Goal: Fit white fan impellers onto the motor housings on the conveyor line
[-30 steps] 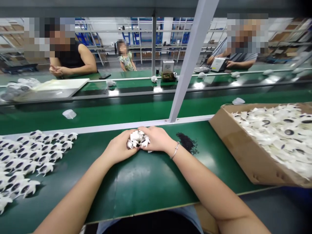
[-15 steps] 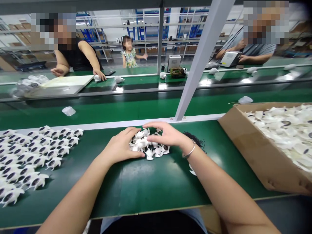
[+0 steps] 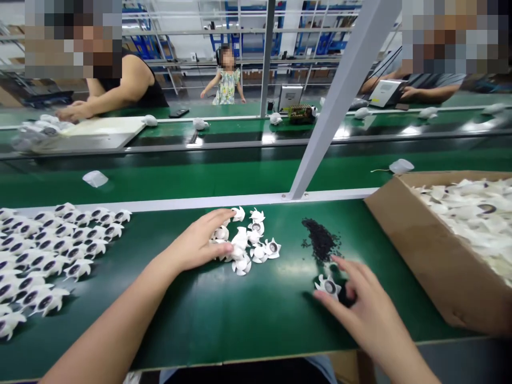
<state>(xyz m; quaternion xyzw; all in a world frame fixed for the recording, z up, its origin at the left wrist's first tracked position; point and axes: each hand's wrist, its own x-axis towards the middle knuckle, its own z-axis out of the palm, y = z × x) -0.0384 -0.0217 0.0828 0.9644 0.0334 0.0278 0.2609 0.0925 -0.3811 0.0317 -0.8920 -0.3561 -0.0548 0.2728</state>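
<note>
The left hand (image 3: 196,242) curves around the left side of a loose cluster of small white fan wheels (image 3: 241,242) on the green table (image 3: 240,325), its fingers and thumb parted widely, partly covering some of them. The right hand (image 3: 370,304) is open too — thumb and fingers spread around a single fan wheel (image 3: 329,287), the thumb at its near edge; whether they grip it, I cannot tell. This wheel lies to the right of the cluster, just nearer the person than a heap of black granules (image 3: 321,240). More fan wheels stand in slanting rows (image 3: 50,245) at the left; a cardboard box (image 3: 424,250) full of white pieces sits at the right.
</note>
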